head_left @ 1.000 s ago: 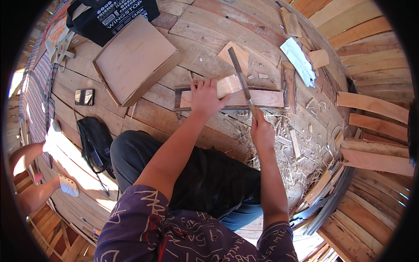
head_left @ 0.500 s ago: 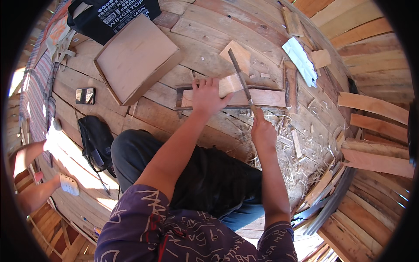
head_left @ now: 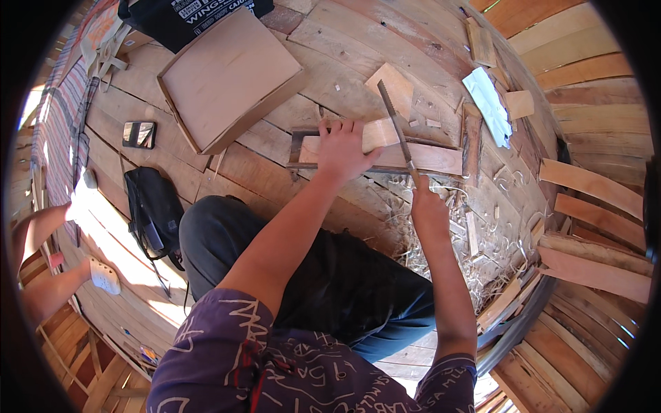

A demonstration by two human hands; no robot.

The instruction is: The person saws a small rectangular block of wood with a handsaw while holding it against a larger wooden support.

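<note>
My right hand is closed round the wooden handle of a handsaw. Its narrow dark blade slants away to the far left and lies against the right end of a pale wooden block. My left hand presses over the block's left part, fingers curled across its far edge and thumb on the near side. Under the block is a longer reddish plank, lying within a dark-edged wooden frame on the floor. Whether the teeth have cut into the block I cannot tell.
A cardboard box and black printed bag stand far left; a phone and black pouch lie nearer. Wood shavings cover the floor at right, below a pale blue packet. Another person's legs show at left.
The whole view has shifted, so things appear a little further right. Against the block, the saw and both hands keep nearly the same places and grips.
</note>
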